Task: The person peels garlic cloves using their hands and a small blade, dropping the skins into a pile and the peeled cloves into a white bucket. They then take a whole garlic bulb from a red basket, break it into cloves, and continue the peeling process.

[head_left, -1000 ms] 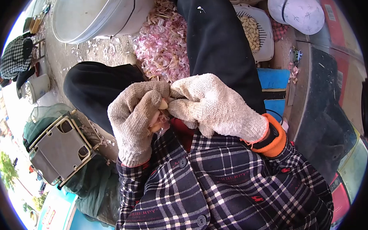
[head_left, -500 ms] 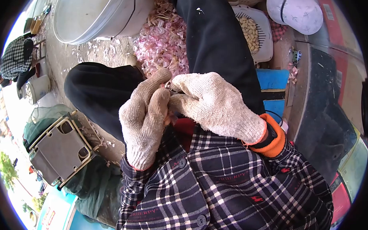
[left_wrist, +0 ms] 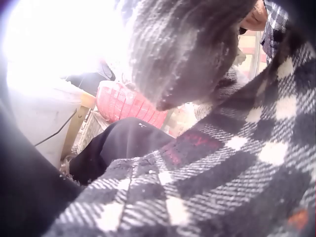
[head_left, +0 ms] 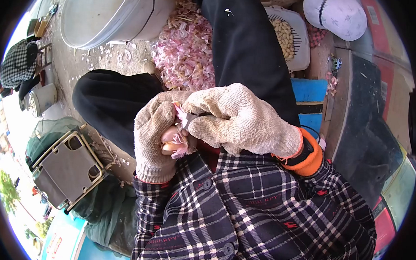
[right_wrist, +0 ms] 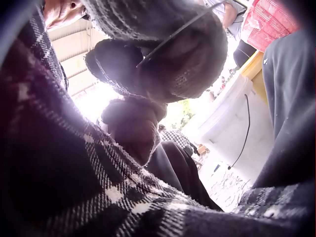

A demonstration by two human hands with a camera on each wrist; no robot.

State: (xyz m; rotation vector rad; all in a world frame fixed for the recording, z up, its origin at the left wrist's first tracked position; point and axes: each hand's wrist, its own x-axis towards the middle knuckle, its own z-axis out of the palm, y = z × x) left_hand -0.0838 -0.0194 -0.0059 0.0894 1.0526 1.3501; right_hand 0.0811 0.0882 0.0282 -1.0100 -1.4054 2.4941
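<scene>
My left hand (head_left: 149, 134), in a knitted work glove, grips a garlic bulb (head_left: 169, 134) with pinkish torn skin hanging off it. Close against it, the gloved right hand (head_left: 244, 122) pinches a small grey blade (head_left: 189, 119) between thumb and forefinger; its handle is hidden in the palm. A flap of pink garlic skin (head_left: 180, 115) stands up right at the blade. Both hands are above my lap, in front of the plaid jacket (head_left: 206, 212). The left wrist view shows mostly the back-lit glove (left_wrist: 182, 54), with the garlic hidden.
On the ground ahead lies a heap of pink garlic skins (head_left: 185, 57), beside a large white bucket (head_left: 89, 24). A white basket (head_left: 301, 49) with peeled cloves (head_left: 282, 38) stands beyond my right leg. At left are a folding chair (head_left: 69, 169) and another person (head_left: 18, 65).
The left hand turned outward between half a second ago and now, bringing the garlic and its torn skin into view. The right hand stays close beside it, now with its grey blade showing.
</scene>
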